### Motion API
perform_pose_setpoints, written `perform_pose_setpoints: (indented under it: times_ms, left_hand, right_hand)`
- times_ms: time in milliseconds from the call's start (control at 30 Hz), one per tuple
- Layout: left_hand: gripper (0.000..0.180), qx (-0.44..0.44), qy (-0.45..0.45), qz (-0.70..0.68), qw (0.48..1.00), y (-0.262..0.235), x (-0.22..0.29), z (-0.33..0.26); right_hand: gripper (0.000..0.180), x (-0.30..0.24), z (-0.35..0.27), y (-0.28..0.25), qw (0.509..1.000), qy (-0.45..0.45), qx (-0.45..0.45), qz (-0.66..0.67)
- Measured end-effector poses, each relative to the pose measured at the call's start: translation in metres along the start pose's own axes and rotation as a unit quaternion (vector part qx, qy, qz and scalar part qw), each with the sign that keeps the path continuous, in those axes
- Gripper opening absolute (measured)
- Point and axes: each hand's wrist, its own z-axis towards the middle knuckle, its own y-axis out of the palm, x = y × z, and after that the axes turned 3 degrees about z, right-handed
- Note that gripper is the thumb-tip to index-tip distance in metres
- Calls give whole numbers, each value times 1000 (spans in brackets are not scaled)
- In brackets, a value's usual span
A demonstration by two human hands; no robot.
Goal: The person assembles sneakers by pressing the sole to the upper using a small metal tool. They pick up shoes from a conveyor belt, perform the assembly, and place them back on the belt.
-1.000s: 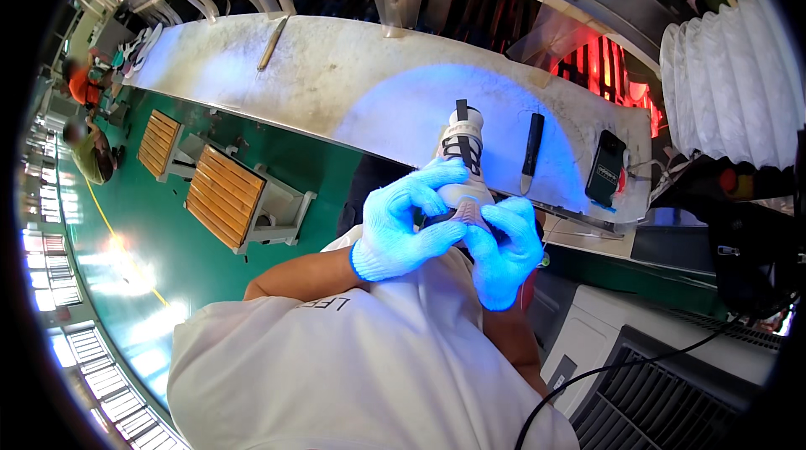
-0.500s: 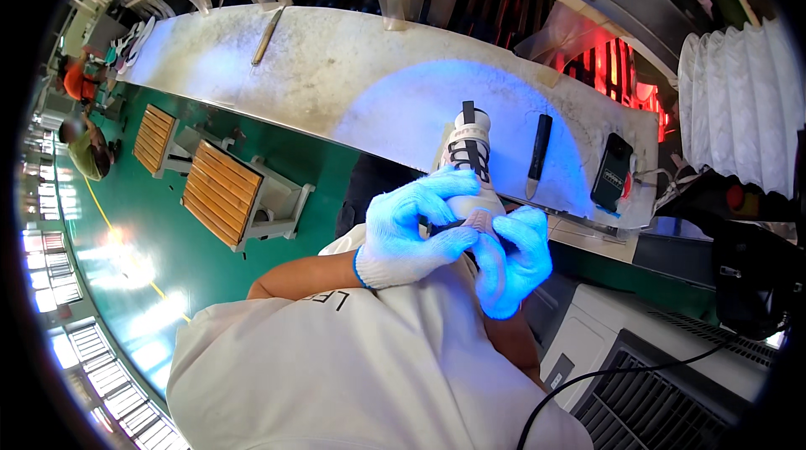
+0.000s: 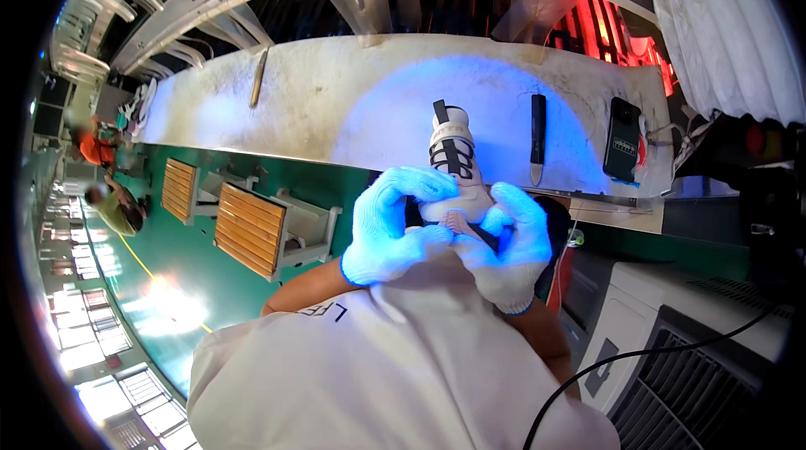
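A pale sneaker [image 3: 457,160] with black lacing and a black heel loop points its toe toward me, above the near edge of the worktable. My left hand [image 3: 390,227], in a white knitted glove lit blue, is closed on the toe's left side, fingers on top and thumb low. My right hand [image 3: 514,248], gloved alike, grips the toe's right side with bent fingers. Between the thumbs shows a ribbed pinkish sole piece [image 3: 456,222] at the toe tip, with a dark strip running toward my right hand. The shoe's underside is hidden.
On the worktable [image 3: 311,97] lie a black-handled knife [image 3: 537,139], a dark phone [image 3: 622,139] and, farther left, another slim tool [image 3: 258,79]. Behind it a machine opening glows red [image 3: 600,26]. Slatted wooden stands [image 3: 248,230] are at left; a black cable [image 3: 638,353] hangs at right.
The right hand has turned and shifted slightly right, its fingers now more spread around the toe; a dark strip shows beside the pinkish sole piece. The whole view has shifted a little.
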Motion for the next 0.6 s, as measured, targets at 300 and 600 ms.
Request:
perform_pose_setpoints:
  times_ms: [300, 600]
  left_hand:
    - [58, -92, -106, 31, 990, -26, -4, 10]
    - [44, -6, -213, -28, 977, -4, 26, 14]
  right_hand:
    - [47, -22, 20, 13, 989, -12, -64, -133]
    - [63, -17, 19, 11, 990, -41, -75, -110]
